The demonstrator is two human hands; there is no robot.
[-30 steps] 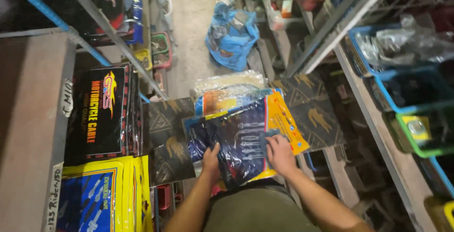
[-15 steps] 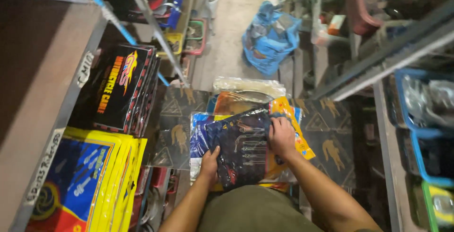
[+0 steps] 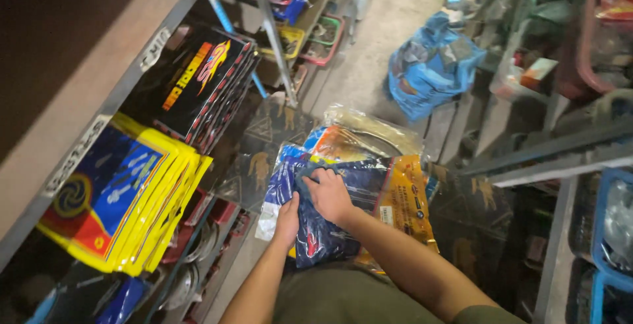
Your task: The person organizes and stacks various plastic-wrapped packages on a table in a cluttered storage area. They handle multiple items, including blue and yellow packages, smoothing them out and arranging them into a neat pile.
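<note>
since the earlier frame the right hand (image 3: 330, 195) slides to the dark blue packet's (image 3: 316, 235) 11 o'clock corner, clamped there; left hand (image 3: 287, 220) grips its 9 o'clock edge. light, floppy, slippery plastic, best held by edges.

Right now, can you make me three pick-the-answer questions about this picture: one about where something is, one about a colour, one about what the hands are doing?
1. Where are the yellow and blue packets?
A. On the shelf at the left
B. On the floor by the blue bag
C. In the person's lap

2. What colour is the plastic bag on the aisle floor?
A. Red
B. Blue
C. Green

3. What is the right hand doing?
A. Hanging free in the air
B. Pressing on the dark blue packet
C. Reaching for the shelf

Answers:
1 A, they lean in a row on the left shelf.
2 B, it lies crumpled and blue on the concrete.
3 B, its fingers curl over the packet's top edge, while the left hand grips the packet's left side.
</note>
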